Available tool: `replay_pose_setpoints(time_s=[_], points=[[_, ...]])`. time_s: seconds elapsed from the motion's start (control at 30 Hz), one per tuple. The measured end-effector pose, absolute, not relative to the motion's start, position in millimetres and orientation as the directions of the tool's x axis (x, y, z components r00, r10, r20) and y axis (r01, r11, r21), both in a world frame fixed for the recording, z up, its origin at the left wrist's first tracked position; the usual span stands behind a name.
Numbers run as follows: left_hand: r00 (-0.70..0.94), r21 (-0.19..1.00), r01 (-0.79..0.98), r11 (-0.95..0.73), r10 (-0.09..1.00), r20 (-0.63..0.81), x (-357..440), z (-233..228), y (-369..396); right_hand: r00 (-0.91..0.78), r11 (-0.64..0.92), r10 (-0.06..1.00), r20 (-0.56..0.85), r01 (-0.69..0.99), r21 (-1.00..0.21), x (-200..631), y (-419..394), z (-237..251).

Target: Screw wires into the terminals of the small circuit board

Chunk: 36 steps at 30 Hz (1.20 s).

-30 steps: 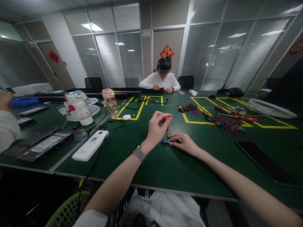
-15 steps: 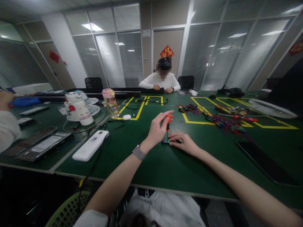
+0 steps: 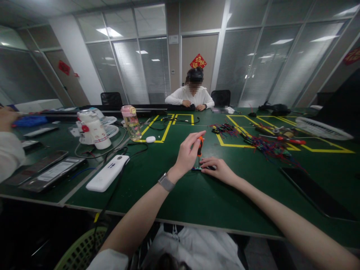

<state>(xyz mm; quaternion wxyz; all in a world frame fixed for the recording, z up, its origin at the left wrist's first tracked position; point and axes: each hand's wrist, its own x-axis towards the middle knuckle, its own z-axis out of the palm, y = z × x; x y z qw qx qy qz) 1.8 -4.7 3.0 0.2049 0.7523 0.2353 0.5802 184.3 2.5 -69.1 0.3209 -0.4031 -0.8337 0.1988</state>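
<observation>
My left hand (image 3: 188, 152) is closed around the orange and black handle of a screwdriver (image 3: 200, 146). The screwdriver stands nearly upright, its thin shaft reaching down to a small green circuit board (image 3: 197, 168) on the table. My right hand (image 3: 216, 168) rests on the table at the board's right side, fingers bent and pressed against it, holding it. Those fingers cover part of the board. Which spot on the board the tip touches is too small to make out.
Bundles of wired boards (image 3: 267, 146) lie at the right, near a red-handled screwdriver (image 3: 291, 140) and a black tablet-like slab (image 3: 315, 193). On the left are a white power bank (image 3: 108, 173), a pink-lidded bottle (image 3: 131, 123) and a white bottle (image 3: 95, 129). A person (image 3: 189, 95) sits opposite.
The screwdriver handle has turned slightly in my left hand, whose fingers shifted a little. My right hand and the circuit board stay in place.
</observation>
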Motion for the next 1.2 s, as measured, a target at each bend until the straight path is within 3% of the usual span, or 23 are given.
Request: replay_pose_setpoints(time_s=[0.37,0.57,0.8,1.07,1.2], points=[[0.017,0.551,0.288,-0.783,0.579,0.815,2.9,2.9,-3.9,-0.469,0.587,0.805,0.363,0.540,-0.603,184.9,2.7,-68.5],[0.137,0.532,0.198,-0.823,0.560,0.817,0.7,2.3,-2.6,-0.473,0.596,0.799,0.372,0.537,-0.596,184.8,3.9,-70.5],[0.221,0.592,0.099,-0.800,0.598,0.771,0.3,3.9,-2.6,-0.471,0.583,0.808,0.354,0.549,-0.599,184.6,2.4,-67.9],[0.062,0.492,0.373,-0.787,0.550,0.833,-1.5,7.2,-3.0,-0.469,0.589,0.804,0.364,0.548,-0.594,184.7,2.2,-69.5],[0.046,0.491,0.414,-0.767,0.556,0.830,-2.6,5.9,-4.1,-0.468,0.592,0.802,0.371,0.544,-0.595,185.1,2.6,-69.5]])
